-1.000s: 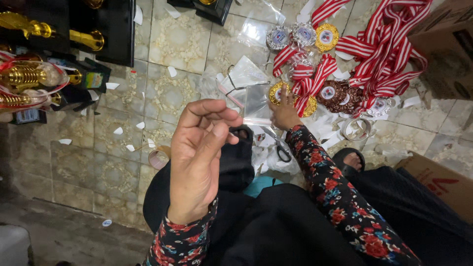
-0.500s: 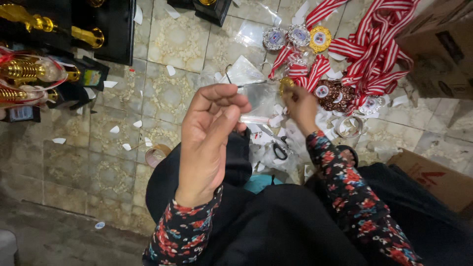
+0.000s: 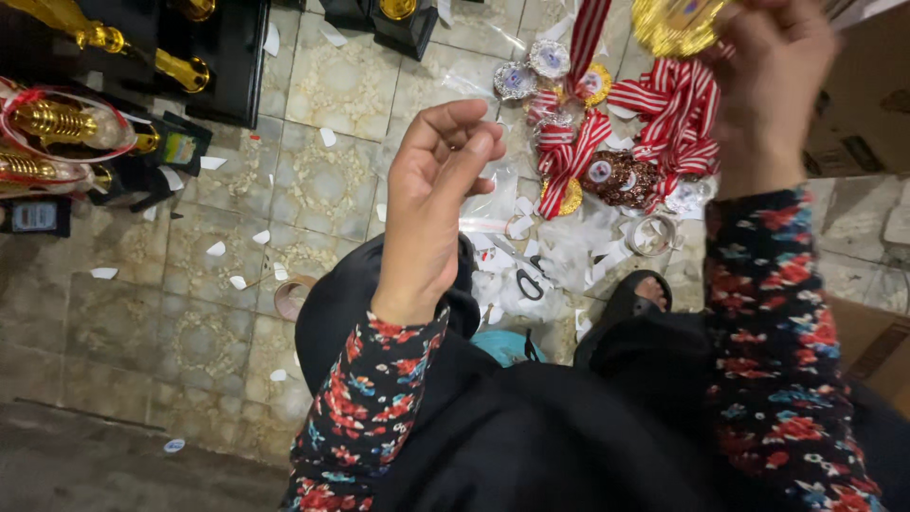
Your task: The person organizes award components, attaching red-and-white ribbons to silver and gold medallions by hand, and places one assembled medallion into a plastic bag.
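The right hand [image 3: 773, 90] is raised at the top of the view with its grip clamped on a gold medal [image 3: 678, 24], which it holds up by the edge; a red-and-white striped ribbon [image 3: 590, 33] hangs beside it, though whether that ribbon belongs to this medal I cannot tell. The left hand [image 3: 436, 204] is lifted in front of the body, fingers [image 3: 464, 128] curled in and pinched toward the thumb; its grip looks closed, and whether something small and clear sits between the tips is too fine to see. Taking the heap of medals [image 3: 616, 161] on the tiled floor [image 3: 322, 190] as the landmark, the held medal is above and to the right of it, the left hand to its left and nearer the body, and a pair of black-handled scissors [image 3: 531, 283] lies just below it among white paper scraps [image 3: 569, 256]. A roll of clear tape [image 3: 652, 234] rests at the heap's lower right edge, and gold trophies [image 3: 57, 123] stand well to its left. To handle the medal well, I judge it should be held by the rim so the face stays clean, kept still and flat to the eyes, with the left hand brought close and steady, and the ribbon kept from tangling with those in the heap.
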